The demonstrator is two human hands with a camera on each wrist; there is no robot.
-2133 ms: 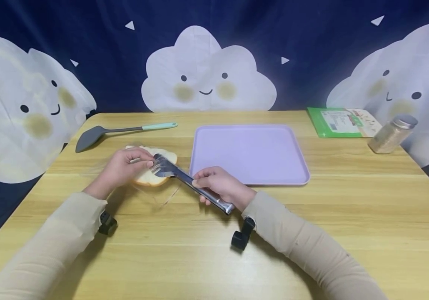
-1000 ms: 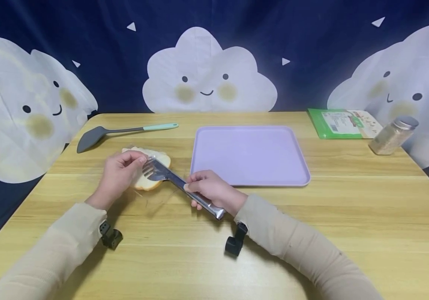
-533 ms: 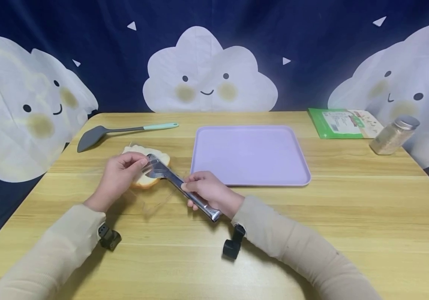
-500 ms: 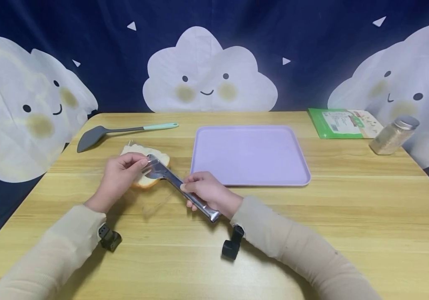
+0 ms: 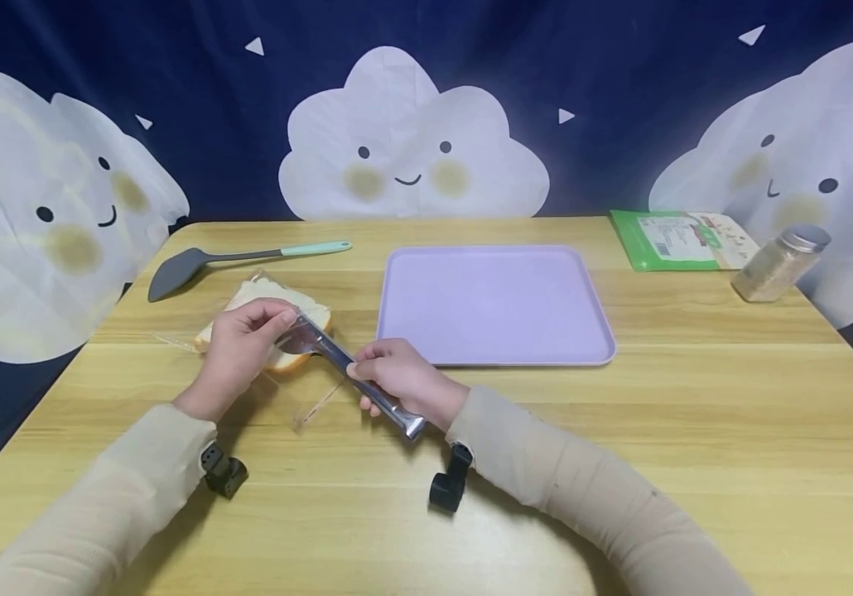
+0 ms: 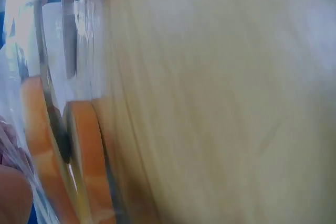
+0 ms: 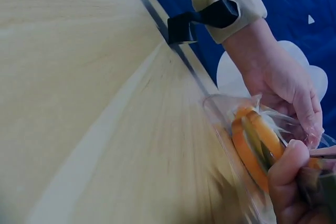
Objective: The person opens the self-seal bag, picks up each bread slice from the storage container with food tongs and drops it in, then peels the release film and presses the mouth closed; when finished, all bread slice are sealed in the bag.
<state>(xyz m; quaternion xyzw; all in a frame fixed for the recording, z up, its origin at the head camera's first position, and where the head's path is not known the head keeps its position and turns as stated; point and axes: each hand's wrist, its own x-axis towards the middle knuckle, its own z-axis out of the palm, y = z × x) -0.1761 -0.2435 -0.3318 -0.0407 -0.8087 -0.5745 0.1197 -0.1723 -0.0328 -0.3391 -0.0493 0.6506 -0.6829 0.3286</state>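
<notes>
Slices of bread (image 5: 273,291) lie inside a clear plastic bag (image 6: 92,19) on the table, left of the tray. My left hand (image 5: 236,348) pinches the bag's edge between thumb and fingers. My right hand (image 5: 400,377) grips metal tongs (image 5: 334,354) by the middle, and their head reaches into the bag. Two crusts (image 6: 86,145) show side by side in the left wrist view, with a dark part of the tongs between them. The left fingers partly cover the bread. In the right wrist view the right thumb (image 7: 289,166) hides part of the tongs.
A purple tray (image 5: 497,306) lies right of the bag. Behind the bag is a spatula (image 5: 184,269) with a mint handle. At the back right are a green and white pouch (image 5: 672,242) and a glass jar (image 5: 778,266) with a metal lid.
The right hand and tongs have moved left and slightly toward me. The left hand keeps its pinch on the bag, and more of the bread shows to the left.
</notes>
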